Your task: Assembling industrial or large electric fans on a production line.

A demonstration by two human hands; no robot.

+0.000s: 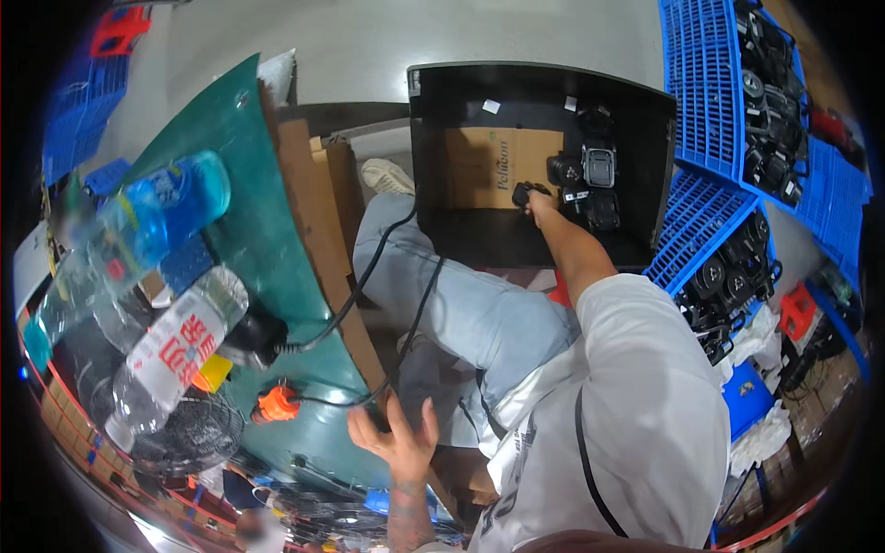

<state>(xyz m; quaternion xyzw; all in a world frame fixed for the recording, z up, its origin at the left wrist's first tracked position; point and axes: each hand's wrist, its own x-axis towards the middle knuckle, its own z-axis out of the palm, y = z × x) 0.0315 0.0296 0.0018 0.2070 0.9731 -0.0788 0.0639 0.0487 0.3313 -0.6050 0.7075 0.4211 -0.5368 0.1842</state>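
My right hand (542, 205) reaches into a large black bin (544, 85) and is closed on a small black part (523, 192). That part is just above the cardboard sheet (484, 166) lining the bin's bottom. Several similar black parts (595, 170) lie heaped right beside my hand. My left hand (403, 441) hovers with fingers spread and nothing in it, at the edge of a green table (253, 230). It is near a black cable (369, 272) and an orange round fitting (277, 404).
Two clear plastic bottles (147, 221) (171, 355) stand on the green table, beside a small black fan (189, 433). Blue plastic crates (705, 83) (705, 230) with more black parts stand right of the bin. My leg in light jeans and a white shoe (385, 175) lie between table and bin.
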